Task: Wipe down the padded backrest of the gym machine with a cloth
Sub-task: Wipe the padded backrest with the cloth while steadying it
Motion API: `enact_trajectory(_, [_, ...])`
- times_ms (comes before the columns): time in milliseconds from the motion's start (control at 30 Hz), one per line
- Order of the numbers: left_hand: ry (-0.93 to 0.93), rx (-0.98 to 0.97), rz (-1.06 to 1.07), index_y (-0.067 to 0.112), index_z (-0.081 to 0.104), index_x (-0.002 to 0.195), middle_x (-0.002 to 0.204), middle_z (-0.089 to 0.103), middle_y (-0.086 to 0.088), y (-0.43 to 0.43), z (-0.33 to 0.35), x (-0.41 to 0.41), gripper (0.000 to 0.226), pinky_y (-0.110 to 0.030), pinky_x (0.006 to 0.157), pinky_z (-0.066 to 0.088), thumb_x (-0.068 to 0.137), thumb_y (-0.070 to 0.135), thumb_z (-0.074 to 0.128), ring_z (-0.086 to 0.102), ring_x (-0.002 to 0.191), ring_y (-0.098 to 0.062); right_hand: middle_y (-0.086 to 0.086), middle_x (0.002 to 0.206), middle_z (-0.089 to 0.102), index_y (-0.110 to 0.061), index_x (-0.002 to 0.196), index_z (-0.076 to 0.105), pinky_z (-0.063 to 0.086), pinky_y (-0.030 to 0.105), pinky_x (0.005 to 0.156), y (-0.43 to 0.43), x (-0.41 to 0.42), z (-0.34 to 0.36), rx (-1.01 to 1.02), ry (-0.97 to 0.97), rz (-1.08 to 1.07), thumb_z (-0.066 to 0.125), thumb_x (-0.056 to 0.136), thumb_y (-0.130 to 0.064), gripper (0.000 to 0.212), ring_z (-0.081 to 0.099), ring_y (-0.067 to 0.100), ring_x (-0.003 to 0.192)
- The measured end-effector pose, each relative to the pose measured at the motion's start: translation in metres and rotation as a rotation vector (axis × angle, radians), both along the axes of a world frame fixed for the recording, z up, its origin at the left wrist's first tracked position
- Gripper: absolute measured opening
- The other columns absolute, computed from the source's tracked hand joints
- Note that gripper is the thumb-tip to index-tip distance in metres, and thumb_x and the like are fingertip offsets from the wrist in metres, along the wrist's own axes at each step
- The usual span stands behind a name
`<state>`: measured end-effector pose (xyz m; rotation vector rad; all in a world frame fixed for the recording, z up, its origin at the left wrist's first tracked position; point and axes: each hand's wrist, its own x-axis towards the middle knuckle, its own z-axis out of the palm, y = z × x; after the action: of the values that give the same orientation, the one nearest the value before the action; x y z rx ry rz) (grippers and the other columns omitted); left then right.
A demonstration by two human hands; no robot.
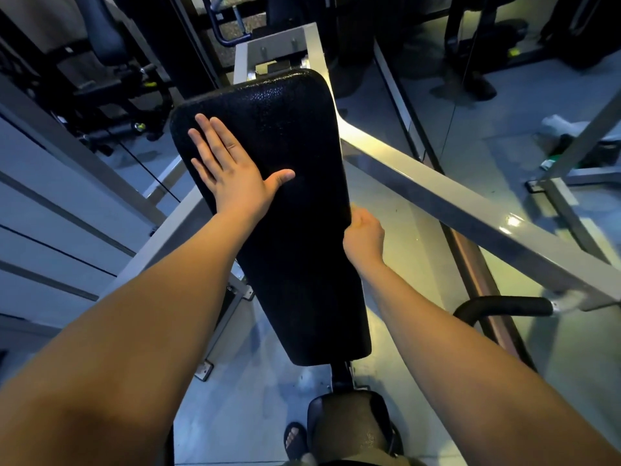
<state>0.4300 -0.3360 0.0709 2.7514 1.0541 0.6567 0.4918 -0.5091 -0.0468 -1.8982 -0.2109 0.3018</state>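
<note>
Head view.
- Black textured padded backrest (292,230): long, narrowing toward its near end, mounted on a grey metal frame (437,196). A black seat pad (349,425) sits just beyond its near end.
- Left hand (232,169): fingers straight and spread, palm flat on the backrest near its far left corner.
- Right hand (364,235): fingers curled at the backrest's right edge, midway along. It is blurred, so whether it grips anything cannot be told.

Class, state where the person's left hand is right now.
Head view: the left hand lies flat on the upper left of the black backrest, up-left of the right hand.
</note>
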Motion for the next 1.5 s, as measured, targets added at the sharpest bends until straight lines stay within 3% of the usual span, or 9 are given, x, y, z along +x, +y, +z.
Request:
enact_trajectory(133, [-0.004, 0.008, 0.002, 0.002, -0.021, 0.154, 0.164, -0.025, -0.018, 0.0, 0.001, -0.001, 0.143, -0.06, 0.122, -0.007, 0.07, 0.085, 0.06, -0.022, 0.151, -0.039, -0.004, 0.106, 0.07, -0.028, 0.109, 0.066, 0.047, 0.03, 0.083, 0.027, 0.021, 0.069, 0.211, -0.112, -0.041, 0.032, 0.108, -0.027, 0.034, 0.063, 0.016, 0.101])
enact_trajectory(300, [0.006, -0.003, -0.029, 0.006, -0.02, 0.156, 0.165, -0.025, -0.014, 0.002, 0.005, -0.009, 0.139, -0.054, 0.121, -0.009, 0.073, 0.084, 0.06, -0.022, 0.152, -0.035, -0.008, 0.126, 0.066, -0.024, 0.141, 0.058, 0.044, 0.024, 0.099, 0.005, -0.004, 0.017, 0.124, -0.091, 0.003, 0.034, 0.11, -0.025, 0.04, 0.057, 0.008, 0.112])
enact_trajectory(467, [-0.006, -0.036, -0.138, 0.019, -0.012, 0.161, 0.168, -0.021, -0.004, 0.0, -0.012, -0.045, 0.113, -0.05, 0.124, -0.002, 0.089, 0.06, 0.064, -0.017, 0.155, -0.027, 0.002, 0.104, 0.065, -0.014, 0.109, 0.064, 0.045, 0.02, 0.081, -0.015, -0.02, -0.017, -0.022, -0.023, 0.036, 0.032, 0.109, -0.016, 0.032, 0.062, 0.028, 0.108])
enact_trajectory(533, [0.038, -0.074, -0.153, 0.024, -0.009, 0.161, 0.167, -0.022, -0.001, -0.008, -0.031, -0.063, 0.103, -0.052, 0.126, 0.002, 0.093, 0.042, 0.065, -0.016, 0.155, -0.025, -0.002, 0.105, 0.057, -0.014, 0.112, 0.064, 0.04, 0.011, 0.081, -0.012, -0.017, 0.005, 0.009, -0.127, -0.021, 0.03, 0.111, -0.02, 0.035, 0.057, 0.026, 0.112])
enact_trajectory(633, [0.079, -0.206, -0.139, 0.026, -0.006, 0.162, 0.167, -0.023, 0.002, -0.017, -0.054, -0.083, 0.095, -0.052, 0.126, 0.005, 0.094, 0.029, 0.06, -0.016, 0.154, -0.024, 0.001, 0.12, 0.046, -0.014, 0.133, 0.061, 0.04, 0.034, 0.104, -0.002, -0.016, 0.032, 0.016, -0.416, -0.093, 0.032, 0.109, -0.027, 0.039, 0.047, 0.03, 0.117])
enact_trajectory(733, [0.13, -0.293, -0.138, 0.027, -0.002, 0.162, 0.167, -0.021, 0.004, -0.022, -0.064, -0.094, 0.091, -0.052, 0.125, 0.011, 0.095, 0.029, 0.059, -0.013, 0.155, -0.024, 0.008, 0.119, 0.047, -0.023, 0.133, 0.063, 0.04, 0.04, 0.096, 0.011, -0.008, 0.055, -0.092, -0.794, -0.083, 0.048, 0.103, -0.02, 0.034, 0.043, 0.029, 0.108])
enact_trajectory(933, [0.164, -0.461, -0.062, 0.021, 0.013, 0.162, 0.168, -0.01, 0.004, -0.027, -0.084, -0.122, 0.078, -0.052, 0.123, 0.019, 0.098, 0.027, 0.056, -0.009, 0.154, -0.023, 0.015, 0.118, 0.056, -0.019, 0.144, 0.057, 0.05, 0.044, 0.083, 0.032, 0.019, 0.041, -0.226, -1.165, 0.198, 0.064, 0.092, 0.0, 0.056, 0.046, 0.028, 0.101])
enact_trajectory(1233, [0.189, -0.619, 0.047, 0.012, 0.025, 0.159, 0.167, 0.006, -0.004, -0.034, -0.115, -0.161, 0.066, -0.039, 0.119, 0.024, 0.099, 0.019, 0.051, -0.001, 0.154, -0.026, 0.013, 0.128, 0.055, -0.013, 0.125, 0.06, 0.053, 0.052, 0.081, -0.005, -0.012, -0.048, -0.535, -1.155, 0.966, 0.065, 0.085, 0.006, 0.044, 0.053, 0.035, 0.109])
enact_trajectory(1500, [0.115, -0.621, 0.044, 0.013, 0.024, 0.159, 0.164, 0.015, -0.004, -0.033, -0.112, -0.148, 0.066, -0.027, 0.107, 0.028, 0.099, 0.016, 0.051, 0.014, 0.15, -0.026, 0.016, 0.11, 0.057, -0.01, 0.125, 0.066, 0.045, 0.033, 0.065, 0.061, -0.005, 0.046, -0.113, -1.249, 0.411, 0.06, 0.096, -0.003, 0.03, 0.053, 0.031, 0.095])
